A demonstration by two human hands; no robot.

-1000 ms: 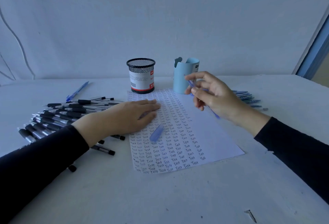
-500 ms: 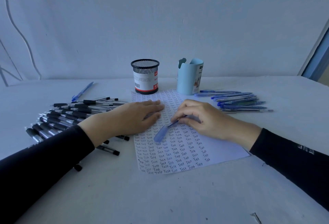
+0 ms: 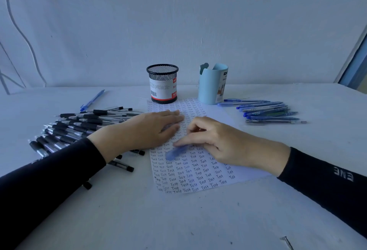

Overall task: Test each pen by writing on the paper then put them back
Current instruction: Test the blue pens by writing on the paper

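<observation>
With the left hand (image 3: pixel 147 128) lying flat, fingers together, on the paper's (image 3: pixel 248 174) left edge and the right hand (image 3: pixel 214 142) pinching the blurred blue pen cap (image 3: pixel 175 152) at the paper's middle, the cap may skid or seat crooked, smearing ink across the written rows.

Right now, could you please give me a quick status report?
Left hand flat on paper. Right hand grips blue pen, blurred. Nothing in the way.
</observation>
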